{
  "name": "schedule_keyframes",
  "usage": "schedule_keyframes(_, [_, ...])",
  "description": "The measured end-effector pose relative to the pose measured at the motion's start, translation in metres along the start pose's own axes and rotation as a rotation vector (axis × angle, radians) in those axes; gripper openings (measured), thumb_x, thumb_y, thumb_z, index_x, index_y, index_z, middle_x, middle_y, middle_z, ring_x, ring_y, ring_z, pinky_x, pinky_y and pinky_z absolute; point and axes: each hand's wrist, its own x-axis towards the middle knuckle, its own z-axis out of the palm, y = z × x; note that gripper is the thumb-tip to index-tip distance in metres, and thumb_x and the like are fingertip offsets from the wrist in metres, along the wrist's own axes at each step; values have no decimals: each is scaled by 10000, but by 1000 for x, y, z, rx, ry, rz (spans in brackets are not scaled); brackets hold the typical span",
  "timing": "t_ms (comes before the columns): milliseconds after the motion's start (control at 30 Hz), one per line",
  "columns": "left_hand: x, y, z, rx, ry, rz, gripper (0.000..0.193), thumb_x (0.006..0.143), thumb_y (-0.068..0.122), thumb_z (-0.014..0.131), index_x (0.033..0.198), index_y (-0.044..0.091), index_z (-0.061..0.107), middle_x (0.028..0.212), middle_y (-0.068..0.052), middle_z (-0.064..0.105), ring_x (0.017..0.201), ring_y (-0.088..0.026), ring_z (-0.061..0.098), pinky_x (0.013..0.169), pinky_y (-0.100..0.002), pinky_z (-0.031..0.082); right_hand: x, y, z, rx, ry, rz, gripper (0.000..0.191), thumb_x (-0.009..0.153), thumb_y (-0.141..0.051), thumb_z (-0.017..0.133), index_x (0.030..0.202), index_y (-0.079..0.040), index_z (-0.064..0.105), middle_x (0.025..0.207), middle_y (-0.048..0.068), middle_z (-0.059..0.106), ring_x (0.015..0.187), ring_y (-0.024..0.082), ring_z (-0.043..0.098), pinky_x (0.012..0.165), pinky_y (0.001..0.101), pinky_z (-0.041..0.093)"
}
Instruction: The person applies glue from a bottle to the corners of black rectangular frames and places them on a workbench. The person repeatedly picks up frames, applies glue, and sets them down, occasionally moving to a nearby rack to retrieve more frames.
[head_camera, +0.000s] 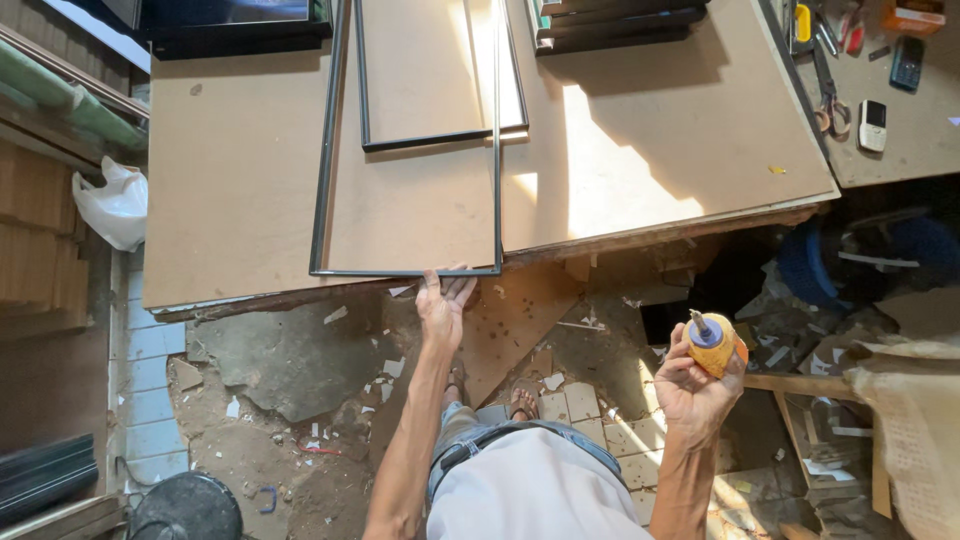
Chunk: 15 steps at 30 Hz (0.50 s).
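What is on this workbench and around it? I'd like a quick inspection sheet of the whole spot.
Surface: brown board tabletop, sunlit patch to the right of the frames, front edge ragged.
Job's things: large thin dark frame lying flat; smaller dark frame overlapping it; yellow glue bottle with nozzle up.
Clutter: scissors, two small phones and hand tools on the side bench; white plastic bag at the left.
Grippers: left hand touches the large frame's near edge; right hand grips the glue bottle.
Cables: nothing seen.
Surroundings: floor of broken tiles strewn with scraps; wooden offcuts at the right; person's sandalled foot below.
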Motion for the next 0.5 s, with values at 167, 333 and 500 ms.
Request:
schedule_keyframes(167, [47,3,39,81,-34,-50,450,1045,419,511,1236,12,506,1196,-214,638,1130,-363,659,1015,-529,577,-2,12,10,-13,25,-63,705,813,-297,808,1422,-13,595,1283,236,618,905,268,741,691,278,678])
schedule_keyframes(333, [101,27,76,379,33,-216,542,1039,465,432,1222,-30,555,1096,-217,729,950,-309,754,730,-427,674,-12,12,15,9,62,-124,717,844,-314,801,1442,12,578,1274,243,621,890,263,751,675,274,681])
schedule_keyframes(500, [141,55,102,670,-159,-179,508,1092,331,514,1254,-149,482,1066,-225,733,839,-296,739,670,-384,668,-23,14,14,5,46,-139,682,852,-304,785,1422,3,572,1280,237,620,894,265,749,680,265,682])
